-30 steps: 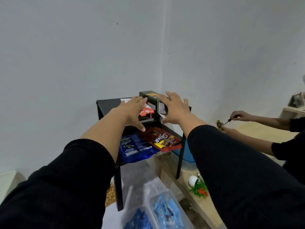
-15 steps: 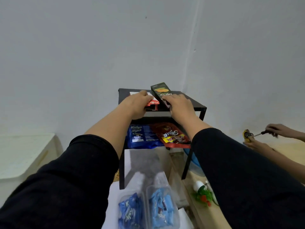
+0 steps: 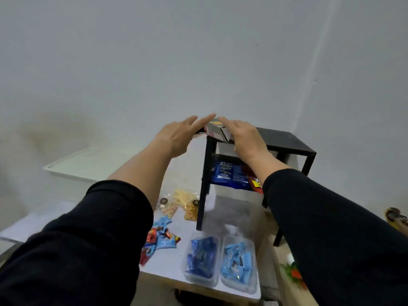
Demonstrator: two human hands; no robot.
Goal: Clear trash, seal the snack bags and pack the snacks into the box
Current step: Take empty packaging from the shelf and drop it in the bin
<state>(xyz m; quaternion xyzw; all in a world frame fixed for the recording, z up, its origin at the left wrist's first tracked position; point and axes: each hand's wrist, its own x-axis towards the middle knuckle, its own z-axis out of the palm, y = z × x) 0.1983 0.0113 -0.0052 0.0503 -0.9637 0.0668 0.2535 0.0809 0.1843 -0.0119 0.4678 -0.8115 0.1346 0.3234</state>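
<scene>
**Hands at the carton on the black rack; white table and grey-white walls**

Both hands were extended with straight fingers. The left hand (image 3: 176,135) touched the left side of a small snack carton (image 3: 217,130); the right hand (image 3: 246,138) lay flat against its right side and top. Neither hand curled around it. The carton sat at the front left corner of the top of a black two-tier rack (image 3: 284,141).

The rack stood on a white table (image 3: 167,261). Its lower shelf held a blue snack bag (image 3: 229,174) and, touching it on the right, a red snack bag (image 3: 254,184). Left of the rack's front leg lay clear bags of snacks (image 3: 187,203) and loose wrapped candies (image 3: 160,236). Two clear plastic tubs (image 3: 220,261) of blue-wrapped snacks stood side by side near the table's front edge. Plain grey-white walls (image 3: 154,62) met in a corner behind the rack. A white tray (image 3: 88,162) sat to the left.
</scene>
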